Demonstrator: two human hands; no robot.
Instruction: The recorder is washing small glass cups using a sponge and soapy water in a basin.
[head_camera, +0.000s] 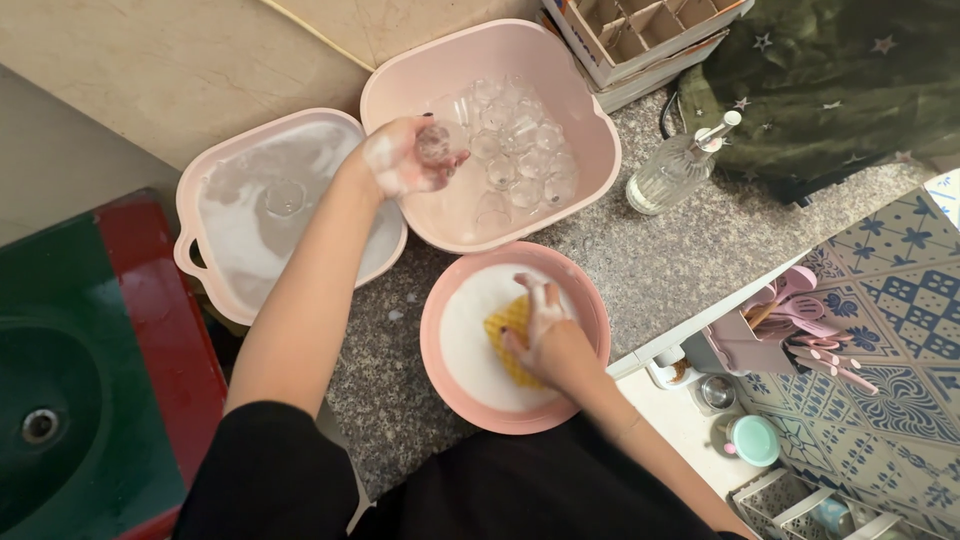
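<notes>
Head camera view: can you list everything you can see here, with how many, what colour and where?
Square basin: one, pink, top centre, holding many small clear glasses.
Handled basin: one, pink, left, full of foamy water.
Round bowl: one, pink, centre front, with white suds.
Sponge: one, yellow, in the round bowl.
Pump bottle: one, clear, right of the square basin.
Countertop: one, speckled grey.
Sink: one, green with red edge, far left.
Utensil holder: one, pink, right, lower level.
Divided box: one, cardboard, top.
Left hand: soapy, holding one small glass over the square basin.
Right hand: pressing on the sponge.
</notes>
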